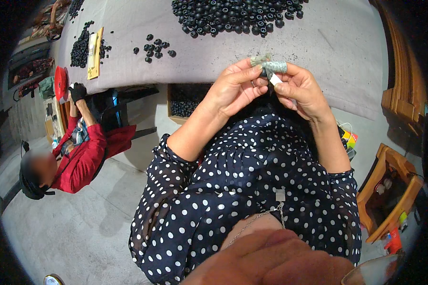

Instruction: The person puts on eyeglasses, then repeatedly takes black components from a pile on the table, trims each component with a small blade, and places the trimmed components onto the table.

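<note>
Over the near edge of the cloth-covered table, my two hands meet. Fingers and thumb of my left hand are pinched around a small black round piece, mostly hidden by the fingers. My right hand is closed on a small flat tool with a white part and a dark narrow tip, which touches or nearly touches the black piece. Greenish-grey tape wraps cover the index fingertips of both hands. Farther off lies a big pile of black round pieces, many with ring-shaped openings.
A loose cluster of black pieces lies left of my hands. Beyond it are a yellow strip and a heap of smaller black bits. An open box sits below the table edge. A co-worker in red works at left; a wooden stool stands right.
</note>
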Tool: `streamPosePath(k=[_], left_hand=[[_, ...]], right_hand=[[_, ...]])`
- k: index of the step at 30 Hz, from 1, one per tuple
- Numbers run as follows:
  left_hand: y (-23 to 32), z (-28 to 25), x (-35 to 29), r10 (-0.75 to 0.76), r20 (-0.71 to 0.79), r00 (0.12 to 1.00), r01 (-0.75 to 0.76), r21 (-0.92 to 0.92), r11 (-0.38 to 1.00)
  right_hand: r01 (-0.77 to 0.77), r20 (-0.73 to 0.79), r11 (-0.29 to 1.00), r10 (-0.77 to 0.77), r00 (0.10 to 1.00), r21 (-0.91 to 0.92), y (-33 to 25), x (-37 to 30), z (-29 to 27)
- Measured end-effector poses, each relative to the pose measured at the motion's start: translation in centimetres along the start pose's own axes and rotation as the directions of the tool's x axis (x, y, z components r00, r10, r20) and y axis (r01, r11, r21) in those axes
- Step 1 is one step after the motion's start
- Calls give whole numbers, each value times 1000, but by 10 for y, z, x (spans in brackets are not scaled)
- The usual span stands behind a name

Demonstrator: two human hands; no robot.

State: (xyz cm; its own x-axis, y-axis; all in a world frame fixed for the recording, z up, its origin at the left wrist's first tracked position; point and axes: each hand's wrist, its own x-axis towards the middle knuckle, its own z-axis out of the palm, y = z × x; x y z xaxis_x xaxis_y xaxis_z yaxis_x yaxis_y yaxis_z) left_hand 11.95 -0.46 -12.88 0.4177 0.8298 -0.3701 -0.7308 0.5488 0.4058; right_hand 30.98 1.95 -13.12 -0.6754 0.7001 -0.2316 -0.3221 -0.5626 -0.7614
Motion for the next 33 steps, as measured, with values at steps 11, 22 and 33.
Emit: streamPosePath(k=[11, 22, 33], left_hand=[[1, -4, 2, 15, 5, 1000, -15, -12, 1000], [1, 2, -4, 20, -33, 999, -19, 33, 999], [116, -74, -61, 898, 89, 430, 9, 995, -103]], right_hand=[[3, 23, 1000, -3, 1000, 18, -3, 0, 3], [3, -30, 1000, -2, 1000, 18, 0, 1, 4], [121, -272, 964, -185, 944, -237, -11, 1, -1]])
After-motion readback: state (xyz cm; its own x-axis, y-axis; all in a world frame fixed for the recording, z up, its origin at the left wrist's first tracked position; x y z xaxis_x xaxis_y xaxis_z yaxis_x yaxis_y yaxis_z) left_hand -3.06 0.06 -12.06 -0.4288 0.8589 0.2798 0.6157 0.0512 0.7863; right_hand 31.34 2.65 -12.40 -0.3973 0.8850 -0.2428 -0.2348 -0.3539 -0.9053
